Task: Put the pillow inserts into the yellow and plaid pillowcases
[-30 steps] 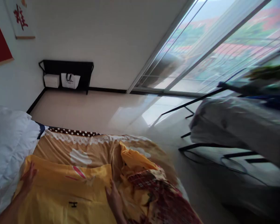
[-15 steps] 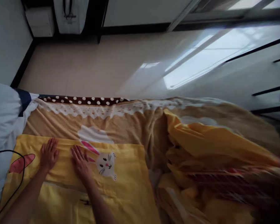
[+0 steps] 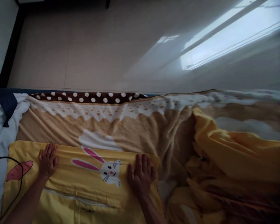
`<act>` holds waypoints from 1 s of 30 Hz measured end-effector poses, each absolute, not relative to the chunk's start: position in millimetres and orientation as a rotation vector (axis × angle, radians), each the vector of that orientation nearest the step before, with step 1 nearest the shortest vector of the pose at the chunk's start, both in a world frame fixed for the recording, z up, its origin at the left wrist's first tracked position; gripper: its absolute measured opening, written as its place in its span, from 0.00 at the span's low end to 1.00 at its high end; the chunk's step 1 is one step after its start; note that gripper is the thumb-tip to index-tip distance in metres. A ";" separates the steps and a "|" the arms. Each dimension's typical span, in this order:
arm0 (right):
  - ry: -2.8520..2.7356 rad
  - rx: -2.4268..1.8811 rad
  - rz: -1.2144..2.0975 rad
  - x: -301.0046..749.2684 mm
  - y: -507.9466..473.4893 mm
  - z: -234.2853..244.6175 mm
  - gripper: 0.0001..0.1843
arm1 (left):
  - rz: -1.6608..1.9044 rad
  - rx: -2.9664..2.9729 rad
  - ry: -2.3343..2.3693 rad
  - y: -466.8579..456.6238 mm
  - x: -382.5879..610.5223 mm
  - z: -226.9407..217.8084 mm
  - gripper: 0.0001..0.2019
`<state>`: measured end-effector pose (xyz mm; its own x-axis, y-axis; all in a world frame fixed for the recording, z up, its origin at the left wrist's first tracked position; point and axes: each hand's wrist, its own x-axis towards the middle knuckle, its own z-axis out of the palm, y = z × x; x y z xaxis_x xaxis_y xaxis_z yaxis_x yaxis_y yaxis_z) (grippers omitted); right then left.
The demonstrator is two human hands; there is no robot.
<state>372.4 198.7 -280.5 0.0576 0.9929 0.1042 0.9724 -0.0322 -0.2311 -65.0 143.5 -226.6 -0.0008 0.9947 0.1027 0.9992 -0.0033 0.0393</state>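
A yellow pillowcase-like cloth with a printed rabbit face, a pink carrot-like shape and a zipper lies spread flat on a bed. My left hand rests palm down near its far left edge, fingers spread. Near the far right corner, my right hand presses flat on the same cloth, fingers stretched out, just right of the rabbit print. Neither hand grips anything. The cloth's near part runs out of the frame.
Beneath lies a tan and white blanket with a brown dotted edge. Crumpled yellow fabric is heaped at right. White bedding lies at left, with a black cable crossing the cloth's corner. Beyond the bed is a tiled floor.
My right hand has slid rightward across the cloth, past the rabbit print, to its right end. My left hand stays at nearly the same spot. The view has tilted down.
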 end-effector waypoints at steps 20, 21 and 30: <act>-2.229 -1.382 0.821 97.1 155.8 -226.0 0.31 | -0.005 -2.222 -2.248 140.1 -67.8 -233.0 0.26; -2.255 -1.438 0.767 122.8 161.1 -232.5 0.30 | -0.021 -2.223 -2.263 140.4 -67.1 -232.3 0.26; -2.157 -2.023 0.315 365.3 197.7 -274.9 0.33 | -0.061 -2.212 -2.290 142.4 -65.1 -229.6 0.26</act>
